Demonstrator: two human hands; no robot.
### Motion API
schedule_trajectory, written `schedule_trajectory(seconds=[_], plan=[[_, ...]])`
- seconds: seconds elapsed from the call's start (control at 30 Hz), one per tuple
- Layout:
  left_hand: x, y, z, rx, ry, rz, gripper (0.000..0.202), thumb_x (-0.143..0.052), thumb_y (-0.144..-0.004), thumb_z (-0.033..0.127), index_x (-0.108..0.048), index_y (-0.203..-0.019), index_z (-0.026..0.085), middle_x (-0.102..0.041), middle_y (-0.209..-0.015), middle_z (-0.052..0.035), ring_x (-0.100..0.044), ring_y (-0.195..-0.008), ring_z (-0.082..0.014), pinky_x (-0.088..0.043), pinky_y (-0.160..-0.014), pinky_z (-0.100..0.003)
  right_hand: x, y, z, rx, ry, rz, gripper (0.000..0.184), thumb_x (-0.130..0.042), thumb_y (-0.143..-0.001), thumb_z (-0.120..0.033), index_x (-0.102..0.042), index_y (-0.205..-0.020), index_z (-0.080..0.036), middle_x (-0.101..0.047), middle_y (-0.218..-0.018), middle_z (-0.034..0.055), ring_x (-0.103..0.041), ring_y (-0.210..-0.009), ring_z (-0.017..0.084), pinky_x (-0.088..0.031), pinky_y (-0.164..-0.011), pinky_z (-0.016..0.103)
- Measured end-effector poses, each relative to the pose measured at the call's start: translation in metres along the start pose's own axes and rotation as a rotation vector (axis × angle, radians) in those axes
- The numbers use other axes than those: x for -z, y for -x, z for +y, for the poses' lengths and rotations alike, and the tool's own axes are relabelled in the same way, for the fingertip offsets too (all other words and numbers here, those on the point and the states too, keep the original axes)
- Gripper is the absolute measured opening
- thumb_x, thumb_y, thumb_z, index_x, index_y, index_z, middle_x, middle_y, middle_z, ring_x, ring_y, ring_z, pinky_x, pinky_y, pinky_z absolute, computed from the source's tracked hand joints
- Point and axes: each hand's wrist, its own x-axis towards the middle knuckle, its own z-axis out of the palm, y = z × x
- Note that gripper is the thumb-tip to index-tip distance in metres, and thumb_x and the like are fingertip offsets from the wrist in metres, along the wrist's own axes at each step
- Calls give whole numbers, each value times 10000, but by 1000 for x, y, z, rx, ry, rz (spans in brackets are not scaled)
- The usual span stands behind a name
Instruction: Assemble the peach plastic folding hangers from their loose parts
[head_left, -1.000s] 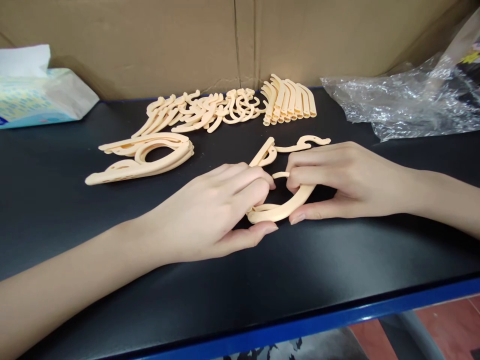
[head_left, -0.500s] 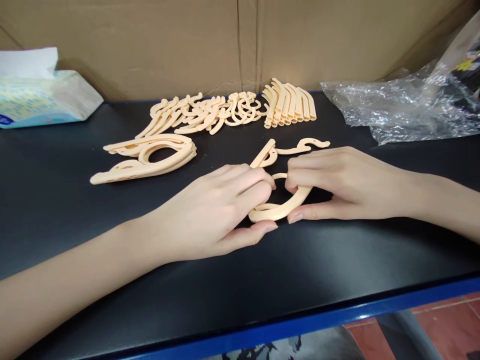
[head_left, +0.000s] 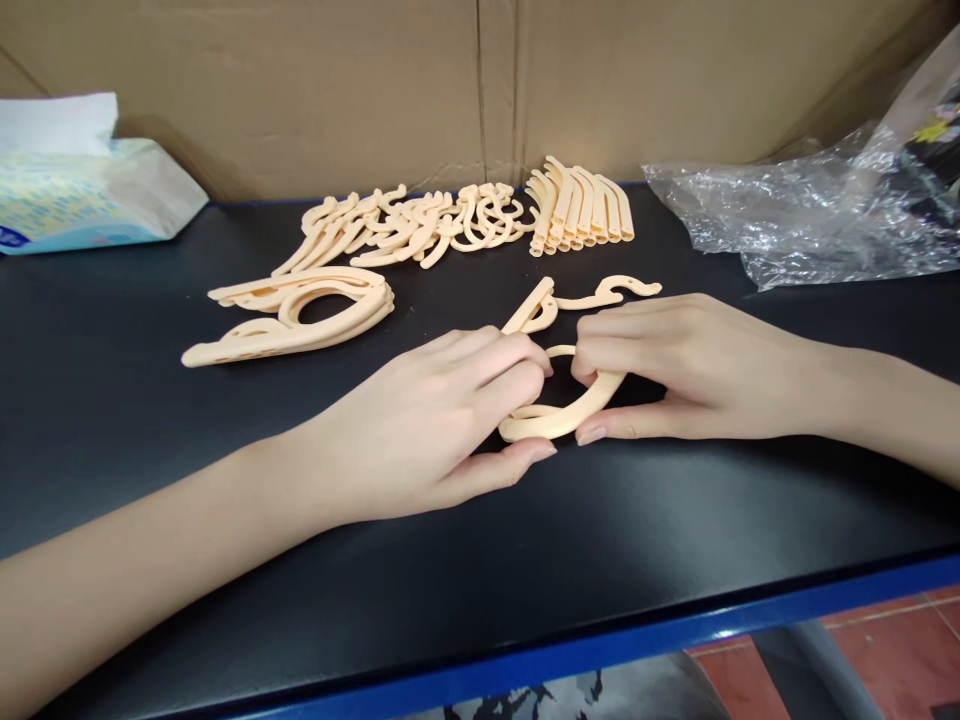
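Both my hands meet at the middle of the black table (head_left: 150,420) over a curved peach plastic piece (head_left: 559,417). My left hand (head_left: 442,420) pinches its left end, thumb underneath and fingers curled on top. My right hand (head_left: 675,365) grips the right end of the same piece, fingers curled over it and thumb flat on the table. A thin peach tab shows between the fingertips. Just behind my hands lie two loose peach parts, a hooked one (head_left: 615,291) and a straighter one (head_left: 529,305).
A stack of assembled peach curved pieces (head_left: 292,315) lies at the left. Rows of small hooks (head_left: 420,225) and short curved tubes (head_left: 581,205) sit at the back by a cardboard wall. A tissue pack (head_left: 67,195) is far left, crumpled clear plastic (head_left: 810,215) at right.
My hands stay on the peach piece with only tiny finger shifts. The view has drifted slightly.
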Motion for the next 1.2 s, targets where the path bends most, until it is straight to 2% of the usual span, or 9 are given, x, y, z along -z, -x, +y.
schedule_trajectory(seconds=[0.37, 1.03, 1.2], plan=[[2, 0, 2, 7, 16, -23, 208, -452, -987, 320, -498, -851, 170, -624, -1133, -127, -608, -953, -252, -473, -817, -379, 0, 0, 0, -8, 2, -3, 377, -488, -951, -542, -516, -820, -190, -517, -750, 1, -459, -639, 130, -309, -578, 259], [1, 0, 2, 23, 5, -25, 203, -456, -983, 324, -512, -859, 174, -628, -1135, -119, -611, -961, -237, -487, -820, -359, 0, 0, -1, 9, 9, 0, 338, -506, -953, -514, -499, -839, -196, -516, -759, -4, -464, -656, 125, -334, -596, 253], [2, 0, 2, 20, 10, -28, 207, -459, -982, 326, -515, -861, 168, -627, -1143, -129, -611, -960, -249, -487, -826, -380, 0, 1, -1, -15, -6, -13, 351, -509, -949, -523, -504, -828, -193, -518, -769, -2, -482, -681, 130, -332, -605, 258]])
